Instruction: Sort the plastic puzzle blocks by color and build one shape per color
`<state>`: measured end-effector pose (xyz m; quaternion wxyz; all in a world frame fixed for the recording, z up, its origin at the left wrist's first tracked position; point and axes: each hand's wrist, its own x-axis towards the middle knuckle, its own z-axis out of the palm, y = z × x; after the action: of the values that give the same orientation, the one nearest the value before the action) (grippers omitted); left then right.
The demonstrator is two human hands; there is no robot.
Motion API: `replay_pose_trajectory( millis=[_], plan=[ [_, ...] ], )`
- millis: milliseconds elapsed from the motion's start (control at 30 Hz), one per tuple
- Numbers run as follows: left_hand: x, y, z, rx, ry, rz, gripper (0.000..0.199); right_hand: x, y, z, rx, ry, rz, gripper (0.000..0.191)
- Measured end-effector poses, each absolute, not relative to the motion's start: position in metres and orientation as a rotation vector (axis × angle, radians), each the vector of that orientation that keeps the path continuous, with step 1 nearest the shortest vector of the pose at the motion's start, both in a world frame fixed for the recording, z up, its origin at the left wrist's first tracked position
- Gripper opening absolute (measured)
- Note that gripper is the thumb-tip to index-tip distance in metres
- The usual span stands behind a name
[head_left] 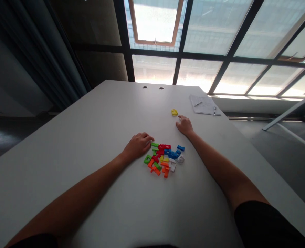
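Observation:
A loose pile of small plastic pieces lies on the white table, in green, red, blue, orange, yellow and white. My left hand (139,144) rests palm down at the pile's left edge, fingers stretched toward a green piece (155,144); whether the fingertips touch it I cannot tell. Farther off, my right hand (185,125) lies low over the table with its fingers extended, just short of a yellow piece (174,112) set apart from the pile. Neither hand visibly holds anything. A blue piece (180,148) sits at the pile's right, near a white piece (180,158).
Beyond my right hand, papers (204,104) lie on the table (111,113) with a pen (198,103) on top. Two round cable holes mark the far edge. Windows stand behind, a dark curtain (36,51) hangs left, and a white-legged table (286,113) stands right.

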<state>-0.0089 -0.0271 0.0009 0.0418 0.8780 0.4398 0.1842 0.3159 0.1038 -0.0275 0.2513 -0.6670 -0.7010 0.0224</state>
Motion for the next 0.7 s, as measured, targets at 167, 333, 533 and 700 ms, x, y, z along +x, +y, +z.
replay_pose_trajectory(
  millis=[167,333,533,700],
  plan=[
    [-0.009,-0.027,-0.001,2.69,1.343,0.589,0.027,0.334,0.029,-0.028,-1.398,-2.148,0.187,0.03],
    [-0.009,-0.025,-0.003,2.713,1.342,0.589,0.029,0.335,-0.031,-0.012,-1.047,-2.107,0.406,0.024],
    [-0.011,-0.024,-0.004,2.731,1.252,0.647,0.032,0.315,-0.051,0.0,-0.742,-2.415,0.384,0.041],
    [-0.013,-0.023,-0.004,2.759,1.117,0.662,0.031,0.313,-0.045,-0.003,-0.91,-2.431,0.235,0.045]
  ],
)
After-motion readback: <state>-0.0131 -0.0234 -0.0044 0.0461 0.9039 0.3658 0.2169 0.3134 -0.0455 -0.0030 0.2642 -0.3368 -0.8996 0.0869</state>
